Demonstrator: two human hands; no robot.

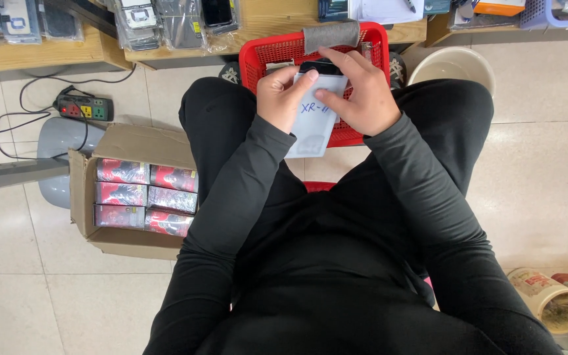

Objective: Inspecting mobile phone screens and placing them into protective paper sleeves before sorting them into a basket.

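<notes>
From the head camera, looking down over the lap: both hands work above the red basket (264, 56) that sits between the knees. The left hand (284, 98) is curled closed around the left edge of a white sleeve (313, 128), thumb pressed on its face. The right hand (359, 92) pinches the sleeve's upper right corner, fingers bent over a dark flat item (320, 66) at the sleeve's mouth; whether that item is partly inside I cannot tell. A grey cloth (331, 36) hangs over the basket's far rim.

The sleeve's lower half hangs past the basket's near rim, over the gap between the legs. If either grip slackens, I'd judge the dark item could slide out and miss the basket, dropping to the tiled floor. Left of the basket an open cardboard box (133, 190) of red packs stands well apart, with a power strip (87, 107) beyond it.
</notes>
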